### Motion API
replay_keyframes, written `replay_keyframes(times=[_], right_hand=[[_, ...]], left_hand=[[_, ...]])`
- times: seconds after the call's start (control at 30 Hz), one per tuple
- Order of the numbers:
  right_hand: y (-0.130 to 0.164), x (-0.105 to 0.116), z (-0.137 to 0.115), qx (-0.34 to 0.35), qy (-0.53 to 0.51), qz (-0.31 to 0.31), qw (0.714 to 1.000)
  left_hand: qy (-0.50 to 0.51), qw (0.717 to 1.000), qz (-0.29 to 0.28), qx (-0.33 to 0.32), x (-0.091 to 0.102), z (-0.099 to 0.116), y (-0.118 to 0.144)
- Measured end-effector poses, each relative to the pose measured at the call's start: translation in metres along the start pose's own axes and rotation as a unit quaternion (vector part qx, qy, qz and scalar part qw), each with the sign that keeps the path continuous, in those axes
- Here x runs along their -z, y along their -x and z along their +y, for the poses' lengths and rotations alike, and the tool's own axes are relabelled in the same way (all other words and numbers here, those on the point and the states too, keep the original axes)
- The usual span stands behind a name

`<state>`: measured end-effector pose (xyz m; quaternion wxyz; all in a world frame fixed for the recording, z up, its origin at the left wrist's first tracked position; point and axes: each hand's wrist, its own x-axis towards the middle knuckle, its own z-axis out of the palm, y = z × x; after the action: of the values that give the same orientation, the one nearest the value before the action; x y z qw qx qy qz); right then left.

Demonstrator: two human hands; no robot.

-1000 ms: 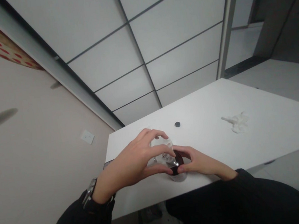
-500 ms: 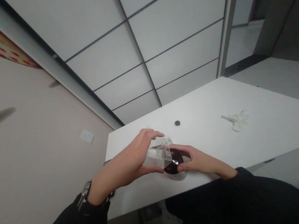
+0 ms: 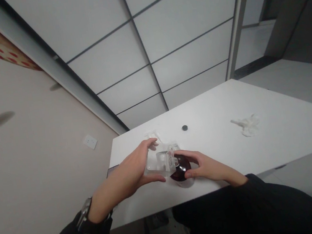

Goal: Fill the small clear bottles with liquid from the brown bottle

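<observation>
My left hand (image 3: 139, 164) is wrapped around a clear square-sided bottle (image 3: 160, 161), thumb below and fingers above. The bottle is tipped over, with its narrow neck pointing right against a dark red-brown rounded vessel (image 3: 182, 167). My right hand (image 3: 200, 165) grips that vessel from its right side, thumb in front and fingers behind. A pale, clear-looking rim shows beneath the vessel. Whether anything flows between the two cannot be made out. Behind them, another clear item (image 3: 174, 145) is partly hidden.
Both hands work over a white table (image 3: 217, 139). A small dark round cap (image 3: 184, 127) lies toward the back. Crumpled white tissue (image 3: 248, 125) is on the right. A dark flat edge (image 3: 111, 169) shows beside my left forearm. A wall socket (image 3: 90, 141) is at left.
My left hand has shifted left and slightly down, so more of the clear bottle shows. My right hand and the dark vessel have barely moved.
</observation>
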<state>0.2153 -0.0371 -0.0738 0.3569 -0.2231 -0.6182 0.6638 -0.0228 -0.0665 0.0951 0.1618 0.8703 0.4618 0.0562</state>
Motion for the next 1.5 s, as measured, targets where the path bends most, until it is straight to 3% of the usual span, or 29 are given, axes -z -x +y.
replay_keyframes(times=[0.27, 0.53, 1.1, 1.5], right_hand=[[-0.001, 0.002, 0.005, 0.003, 0.014, -0.002, 1.0], [0.0, 0.001, 0.001, 0.0, 0.006, -0.002, 1.0], [0.0, -0.001, -0.005, 0.004, 0.011, 0.0, 1.0], [0.0, -0.002, -0.006, 0.018, 0.029, 0.006, 0.999]], left_hand=[[0.005, 0.999, 0.02, -0.038, -0.006, -0.004, 0.002], [0.059, 0.996, 0.07, 0.022, -0.011, -0.006, 0.006], [-0.135, 0.978, 0.103, -0.12, -0.003, 0.01, 0.002], [-0.176, 0.974, 0.072, -0.124, 0.002, 0.022, -0.004]])
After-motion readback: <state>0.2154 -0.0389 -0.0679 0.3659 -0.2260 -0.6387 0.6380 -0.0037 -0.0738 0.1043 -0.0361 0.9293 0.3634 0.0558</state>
